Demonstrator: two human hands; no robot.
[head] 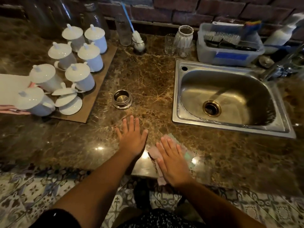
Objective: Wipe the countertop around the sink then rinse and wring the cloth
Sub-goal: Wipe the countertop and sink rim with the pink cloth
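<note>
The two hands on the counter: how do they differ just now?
The right hand presses flat on the cloth at the counter's front edge; the left hand lies on bare countertop, with no cloth under it. The left hand reaches farther from the edge. Both are open, fingers straight, palms down.

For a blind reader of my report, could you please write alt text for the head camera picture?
A person's right hand presses a pink and green cloth flat on a brown marble countertop, while the left hand rests open beside it. A steel sink lies to the right, white lidded cups to the left.
</note>
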